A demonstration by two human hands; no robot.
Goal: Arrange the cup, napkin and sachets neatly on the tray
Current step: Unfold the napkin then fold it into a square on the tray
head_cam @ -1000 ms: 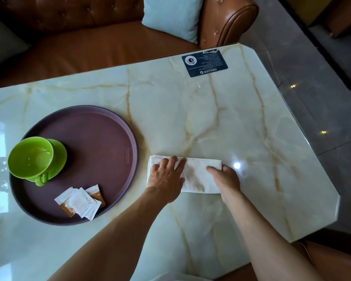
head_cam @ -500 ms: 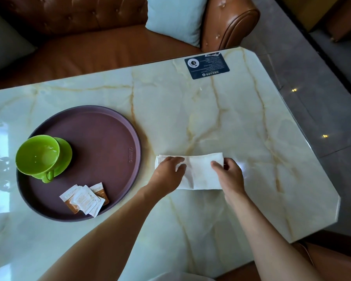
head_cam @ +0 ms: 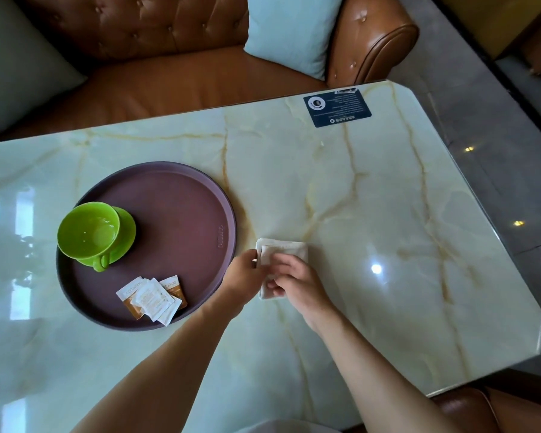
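Napkin (head_cam: 289, 249) lies folded on the bench just right of the tray (head_cam: 224, 210); both hands' fingers pinch it. Folding looks underway; next, set it beside cup (head_cam: 89, 234) and sachets (head_cam: 152, 296).

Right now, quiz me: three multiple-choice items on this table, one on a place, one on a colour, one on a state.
1. Where does the napkin lie?
A. on the tray
B. on the table right of the tray
C. under the cup
2. What colour is the cup?
A. green
B. white
C. blue
3. What state is the napkin in?
A. crumpled ball
B. spread flat open
C. folded small, held by both hands

Key: 1 B, it rests on marble beside the tray. 2 A, cup and saucer are lime green. 3 C, left hand and right hand pinch the folded square.
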